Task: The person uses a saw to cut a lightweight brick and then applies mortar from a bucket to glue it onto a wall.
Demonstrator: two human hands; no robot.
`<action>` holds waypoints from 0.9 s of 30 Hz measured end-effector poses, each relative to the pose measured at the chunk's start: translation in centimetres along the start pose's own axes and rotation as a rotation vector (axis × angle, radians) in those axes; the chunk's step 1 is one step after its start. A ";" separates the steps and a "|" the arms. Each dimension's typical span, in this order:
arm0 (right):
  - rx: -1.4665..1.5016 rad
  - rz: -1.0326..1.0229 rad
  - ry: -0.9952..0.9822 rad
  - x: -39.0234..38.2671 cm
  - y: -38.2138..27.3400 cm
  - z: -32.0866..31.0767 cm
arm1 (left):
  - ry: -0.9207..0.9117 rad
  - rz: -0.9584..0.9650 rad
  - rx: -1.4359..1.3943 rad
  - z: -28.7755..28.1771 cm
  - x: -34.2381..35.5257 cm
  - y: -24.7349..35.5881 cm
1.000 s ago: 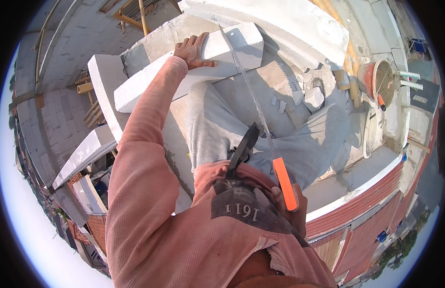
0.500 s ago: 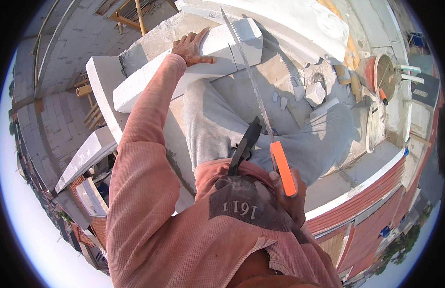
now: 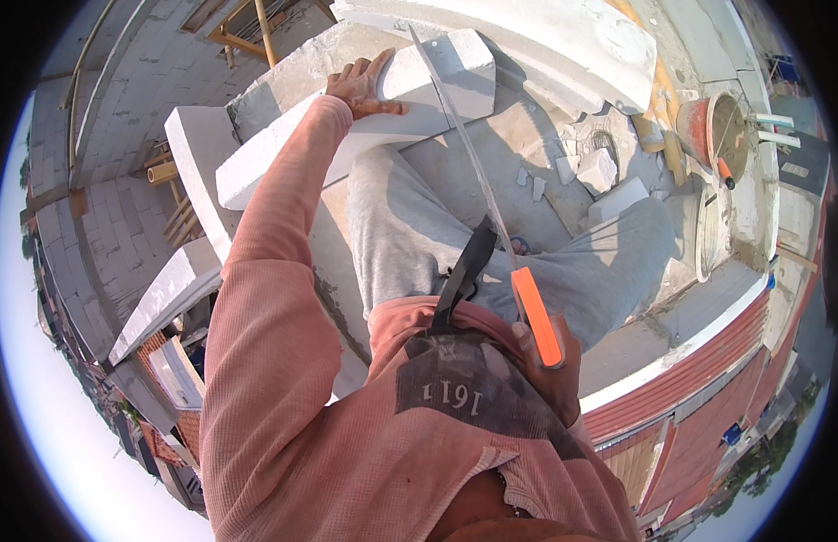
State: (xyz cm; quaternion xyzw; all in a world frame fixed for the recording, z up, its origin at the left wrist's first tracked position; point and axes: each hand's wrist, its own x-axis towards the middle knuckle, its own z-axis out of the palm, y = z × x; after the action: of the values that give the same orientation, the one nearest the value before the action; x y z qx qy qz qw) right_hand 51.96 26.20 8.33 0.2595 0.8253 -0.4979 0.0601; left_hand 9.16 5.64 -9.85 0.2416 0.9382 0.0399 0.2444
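Observation:
My left hand (image 3: 363, 88) lies with its fingers spread on top of a long white lightweight concrete block (image 3: 279, 154), pressing near its middle. In my right hand (image 3: 554, 375), close to my waist, is the orange handle of a handsaw (image 3: 538, 318). Its long toothed blade points away from me and crosses the block to the right of my left hand. At that place a thin dark line shows in the block's front side. Whether the teeth sit inside the cut, I cannot tell.
Another white block (image 3: 198, 172) stands at the left end under the long one. Broken block pieces (image 3: 598, 172) lie on the grey floor. A bucket (image 3: 695, 131) with an orange-handled tool stands at the right. Beyond the ledge (image 3: 681, 361) are red roofs (image 3: 690, 406) far below.
The saw blade has shifted a little left across the block, onto the thin dark line. My left hand keeps its place on the block.

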 end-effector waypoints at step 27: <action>0.037 0.018 -0.024 4.1 -0.1 3.2 | 0.035 -0.007 0.033 0.6 0.0 -0.8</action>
State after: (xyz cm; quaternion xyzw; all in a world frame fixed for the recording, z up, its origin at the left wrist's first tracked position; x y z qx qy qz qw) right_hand 47.87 24.96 5.38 0.2619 0.8129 -0.5156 0.0693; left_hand 9.11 4.96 -10.56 0.2417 0.9437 0.0279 0.2242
